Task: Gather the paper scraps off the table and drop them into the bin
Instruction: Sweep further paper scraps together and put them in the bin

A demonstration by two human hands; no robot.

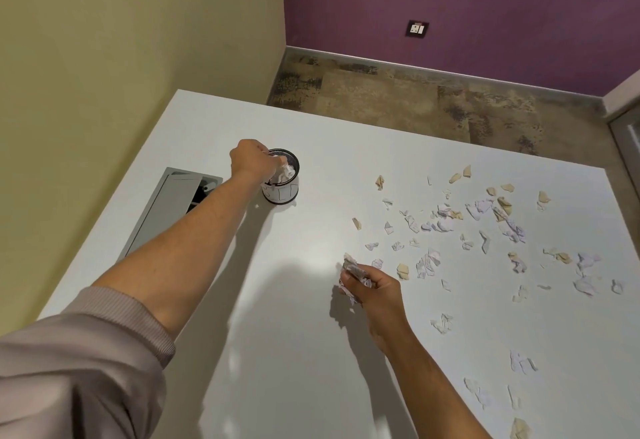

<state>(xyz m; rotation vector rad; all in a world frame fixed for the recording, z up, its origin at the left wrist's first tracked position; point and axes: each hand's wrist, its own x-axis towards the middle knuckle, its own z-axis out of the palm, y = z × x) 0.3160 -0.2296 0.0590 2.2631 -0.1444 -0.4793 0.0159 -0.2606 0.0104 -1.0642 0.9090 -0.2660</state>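
Right hand point(372, 286) near centre – fingers curled round wad of crumpled scraps point(353, 270), just above white surface point(277, 334). Loose paper scraps point(485, 231) strewn 2 to 4 o'clock. Left hand point(254, 160) at 11 o'clock – fingers bunched on paper over bin point(282, 187) mouth. Grey cable hatch point(173, 203) at 10 o'clock.

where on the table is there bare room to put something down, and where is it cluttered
Bare: the table stretch from the bin across to the far edge, and the wide near patch between the two forearms. The paper scraps crowd the right side, thinning toward the near right edge. The open cable hatch takes the left edge.
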